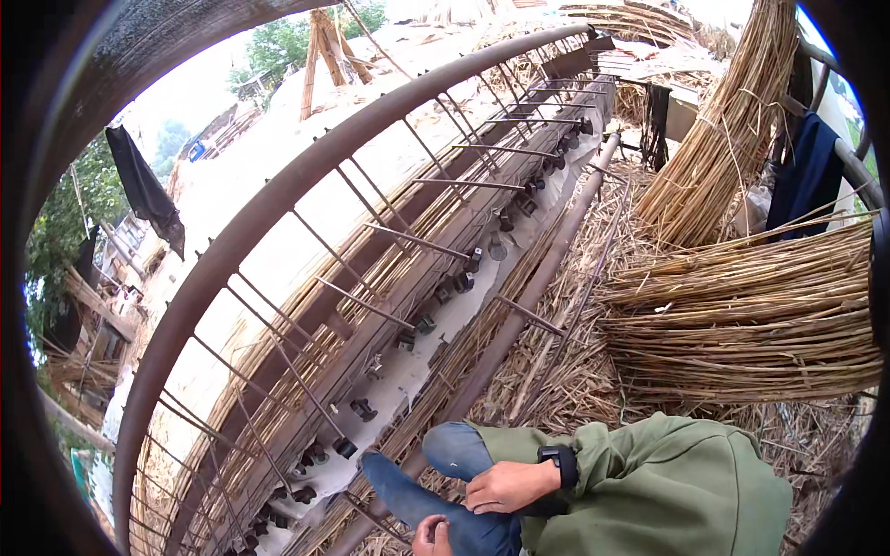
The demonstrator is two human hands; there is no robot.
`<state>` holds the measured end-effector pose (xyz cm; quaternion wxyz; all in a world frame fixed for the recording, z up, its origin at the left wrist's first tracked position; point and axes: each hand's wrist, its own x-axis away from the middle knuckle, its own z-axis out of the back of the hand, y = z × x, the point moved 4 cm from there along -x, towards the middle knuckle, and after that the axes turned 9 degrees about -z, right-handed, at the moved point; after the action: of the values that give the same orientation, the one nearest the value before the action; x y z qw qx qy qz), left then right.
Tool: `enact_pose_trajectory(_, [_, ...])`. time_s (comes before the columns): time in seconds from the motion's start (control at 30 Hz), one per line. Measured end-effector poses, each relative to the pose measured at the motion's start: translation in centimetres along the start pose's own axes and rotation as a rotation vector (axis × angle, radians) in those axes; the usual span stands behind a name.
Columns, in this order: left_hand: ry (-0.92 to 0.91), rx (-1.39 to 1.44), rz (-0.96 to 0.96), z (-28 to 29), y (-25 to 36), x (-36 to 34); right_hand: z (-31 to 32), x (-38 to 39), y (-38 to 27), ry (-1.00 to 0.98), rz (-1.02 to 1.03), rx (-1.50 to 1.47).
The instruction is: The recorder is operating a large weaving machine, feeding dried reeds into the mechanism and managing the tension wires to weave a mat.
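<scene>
My right hand [513, 486], in an olive-green sleeve [640, 477] with a black watch [558, 465] on the wrist, lies across my blue-trousered leg [408, 493]. Its fingers rest on the cloth, and nothing shows in them. Close by, at the lower edge, my left hand [432, 537] is only partly in view. Its thumb and a finger are bent together, and whatever lies between them cannot be made out. Just beyond my knees slants a long brown metal frame [243, 227] with thin rods, and a row of small dark spools [443, 293] runs along it.
Bundled reeds [742, 320] lie stacked at right, with an upright reed sheaf [718, 125] behind them. Loose stalks [584, 366] cover the ground beside the frame. A metal pipe [528, 295] runs along its near side. Dark cloth [146, 185] hangs at far left.
</scene>
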<state>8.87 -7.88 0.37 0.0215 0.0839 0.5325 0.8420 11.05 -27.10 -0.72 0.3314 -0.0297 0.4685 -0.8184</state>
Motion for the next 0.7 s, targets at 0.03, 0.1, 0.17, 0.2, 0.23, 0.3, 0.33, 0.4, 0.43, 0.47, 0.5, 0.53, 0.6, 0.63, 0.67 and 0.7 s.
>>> enact_pose_trajectory(0.03, [0.01,-0.026,-0.012,0.2,-0.7,-0.5,-0.2,0.0,0.6,-0.023,-0.011,0.015])
enact_pose_trajectory(0.1, [0.033,-0.104,0.003,0.9,-2.7,-1.1,-0.9,-0.2,1.6,-0.06,-0.036,0.006])
enact_pose_trajectory(0.17, [0.008,-0.239,-0.026,1.6,-4.4,-2.0,-1.2,-0.9,1.7,-0.086,-0.022,-0.009])
enact_pose_trajectory(0.2, [-0.005,-0.107,0.06,1.3,-3.7,-2.0,-1.7,-1.2,1.9,-0.102,-0.019,-0.021])
enact_pose_trajectory(0.23, [-0.017,-0.096,0.1,1.3,-3.3,-2.0,-2.3,-1.5,2.0,-0.094,0.004,-0.068])
enact_pose_trajectory(0.3, [-0.029,-0.103,0.152,1.4,-2.2,-1.8,-3.2,-1.7,2.2,-0.08,0.025,-0.051])
enact_pose_trajectory(0.33, [-0.029,-0.119,0.164,1.4,-1.4,-1.6,-3.6,-1.7,2.2,-0.077,0.04,-0.043])
enact_pose_trajectory(0.4, [-0.025,-0.139,0.14,1.6,-1.1,-1.1,-3.9,-1.6,1.7,-0.087,0.078,-0.041])
enact_pose_trajectory(0.43, [-0.021,-0.142,0.103,2.0,-1.4,-0.7,-3.9,-1.5,1.1,-0.107,0.092,-0.042])
enact_pose_trajectory(0.47, [-0.016,-0.145,0.067,2.1,-1.5,-0.3,-4.0,-1.4,0.6,-0.127,0.106,-0.043])
enact_pose_trajectory(0.5, [-0.005,-0.161,0.094,2.1,-0.8,0.1,-4.1,-1.4,0.5,-0.123,0.109,-0.031])
enact_pose_trajectory(0.53, [0.007,-0.178,0.121,2.2,0.4,0.7,-4.2,-1.3,0.3,-0.12,0.113,-0.02])
enact_pose_trajectory(0.6, [0.008,-0.213,0.123,2.4,1.7,1.6,-3.6,-1.0,-0.3,-0.102,0.115,-0.008])
enact_pose_trajectory(0.63, [0.005,-0.233,0.099,2.5,1.9,2.0,-3.0,-0.9,-0.7,-0.09,0.122,-0.009])
enact_pose_trajectory(0.67, [0.002,-0.253,0.076,2.4,2.1,2.3,-2.4,-0.7,-0.9,-0.078,0.127,-0.01])
enact_pose_trajectory(0.7, [-0.005,-0.258,0.07,2.3,2.4,2.6,-2.3,-0.6,-0.6,-0.045,0.121,-0.006])
